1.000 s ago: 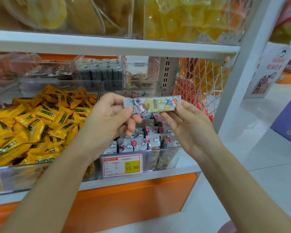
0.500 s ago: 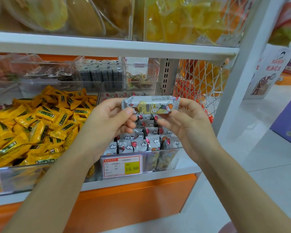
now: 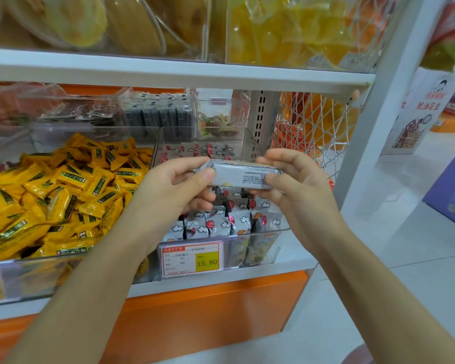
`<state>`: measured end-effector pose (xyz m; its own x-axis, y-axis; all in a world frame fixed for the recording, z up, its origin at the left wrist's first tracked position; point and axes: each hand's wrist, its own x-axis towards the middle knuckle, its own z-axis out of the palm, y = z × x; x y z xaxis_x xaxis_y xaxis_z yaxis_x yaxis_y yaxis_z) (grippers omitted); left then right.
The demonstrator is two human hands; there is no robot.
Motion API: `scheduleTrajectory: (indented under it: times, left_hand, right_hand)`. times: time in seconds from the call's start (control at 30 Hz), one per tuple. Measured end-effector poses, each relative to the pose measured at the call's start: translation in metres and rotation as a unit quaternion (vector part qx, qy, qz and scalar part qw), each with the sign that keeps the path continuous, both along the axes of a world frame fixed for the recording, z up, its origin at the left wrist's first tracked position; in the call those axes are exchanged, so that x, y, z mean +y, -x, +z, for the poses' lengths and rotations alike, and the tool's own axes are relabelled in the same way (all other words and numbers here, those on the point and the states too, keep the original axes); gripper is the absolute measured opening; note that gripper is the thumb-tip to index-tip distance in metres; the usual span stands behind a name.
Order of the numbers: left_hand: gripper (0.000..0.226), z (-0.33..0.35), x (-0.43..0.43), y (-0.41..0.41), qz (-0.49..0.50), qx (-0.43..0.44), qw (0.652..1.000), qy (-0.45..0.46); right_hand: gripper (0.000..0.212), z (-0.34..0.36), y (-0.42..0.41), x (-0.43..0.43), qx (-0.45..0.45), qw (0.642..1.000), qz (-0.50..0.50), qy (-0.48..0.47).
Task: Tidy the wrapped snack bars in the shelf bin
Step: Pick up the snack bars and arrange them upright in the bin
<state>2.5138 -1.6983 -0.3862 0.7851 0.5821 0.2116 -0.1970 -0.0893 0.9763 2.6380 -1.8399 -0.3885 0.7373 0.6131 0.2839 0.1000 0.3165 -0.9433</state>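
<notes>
Both ends of the silver-white wrapped snack bar (image 3: 243, 177) are covered, one by the left hand (image 3: 168, 198), the other by the right hand (image 3: 300, 195); its black print is too small to read. The hands hide the middle rows in the clear plastic shelf bin (image 3: 272, 249). The heap of yellow foil packets (image 3: 63, 190) is cut off at the shelf's left end.

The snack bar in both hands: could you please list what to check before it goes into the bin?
1. The left hand pinches one end of the snack bar: ok.
2. The right hand pinches the other end: ok.
3. Bar is held above the bin: ok.
4. Bar stands on end like the packed bars: not ok, it lies level.
5. Free slot among them: cannot tell, the hands hide the middle rows.
</notes>
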Motion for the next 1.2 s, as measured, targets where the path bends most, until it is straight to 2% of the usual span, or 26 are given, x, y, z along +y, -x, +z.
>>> scheduleTrajectory:
  times: [0.2,0.4,0.5,0.63,0.8,0.9,1.0,1.07,1.2]
  left_hand:
    - [0.020,-0.001,0.001,0.000,0.035,0.010,0.996,-0.079]
    - [0.017,0.001,0.000,0.001,0.036,0.027,0.989,-0.144]
    - [0.015,0.000,-0.005,-0.002,0.030,0.032,0.990,-0.136]
    - [0.008,-0.002,-0.007,-0.004,0.061,0.044,0.988,-0.133]
    - [0.026,-0.002,-0.007,-0.006,0.100,0.055,0.988,-0.103]
    - [0.031,-0.003,-0.005,-0.007,0.119,0.058,0.988,-0.079]
    - [0.032,-0.004,-0.003,-0.008,0.130,0.068,0.987,-0.067]
    - [0.031,-0.005,-0.003,-0.010,0.135,0.068,0.984,-0.097]
    - [0.027,-0.005,-0.005,-0.014,0.133,0.069,0.976,-0.159]
  right_hand:
    - [0.011,-0.002,0.005,0.002,-0.080,0.993,-0.067,0.059]
    - [0.021,-0.002,0.006,0.001,-0.089,0.989,-0.105,0.062]
    - [0.022,-0.002,0.007,0.002,-0.089,0.985,-0.133,0.056]
    - [0.024,-0.003,0.011,0.004,-0.142,0.978,-0.141,0.065]
    - [0.017,-0.003,0.016,0.006,-0.161,0.976,-0.129,0.071]
    - [0.014,-0.003,0.016,0.005,-0.133,0.987,-0.067,0.064]
    - [0.038,-0.004,0.014,0.005,-0.123,0.991,0.004,0.060]
    - [0.037,-0.003,0.012,0.005,-0.125,0.991,0.016,0.047]
    - [0.022,0.001,0.004,0.007,-0.149,0.983,-0.088,0.069]
